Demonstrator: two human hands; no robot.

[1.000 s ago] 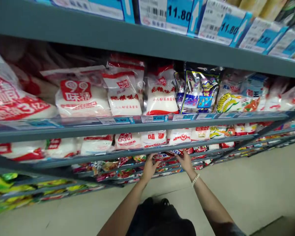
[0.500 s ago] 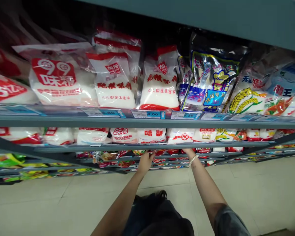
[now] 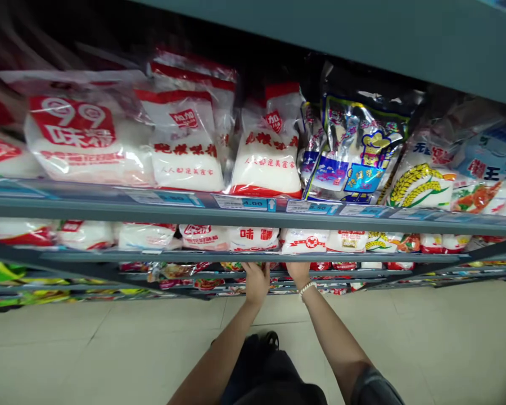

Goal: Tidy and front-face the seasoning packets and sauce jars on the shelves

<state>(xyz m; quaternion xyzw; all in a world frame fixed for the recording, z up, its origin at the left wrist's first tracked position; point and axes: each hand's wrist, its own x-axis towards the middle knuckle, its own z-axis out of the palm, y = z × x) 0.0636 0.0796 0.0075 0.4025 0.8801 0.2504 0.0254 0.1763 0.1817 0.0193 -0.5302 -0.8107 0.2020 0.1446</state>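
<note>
Both my arms reach down into a low shelf of small red packets (image 3: 344, 265). My left hand (image 3: 256, 279) lies against the shelf's front edge, its fingers curled over it among the packets. My right hand (image 3: 298, 272), with a bead bracelet at the wrist, reaches in under the shelf above, and its fingers are hidden. What either hand touches inside is too small and shaded to name.
Grey metal shelves (image 3: 253, 211) carry white bags with red print (image 3: 181, 140), a silver and blue bag (image 3: 354, 157) and corn-printed bags (image 3: 419, 183). Price labels line the shelf edges. Green packets (image 3: 8, 275) lie lower left. Beige floor tiles (image 3: 447, 337) spread below.
The view has tilted down, so the top price labels have left the frame. My right hand has slid left toward my left hand and gone deeper under the shelf.
</note>
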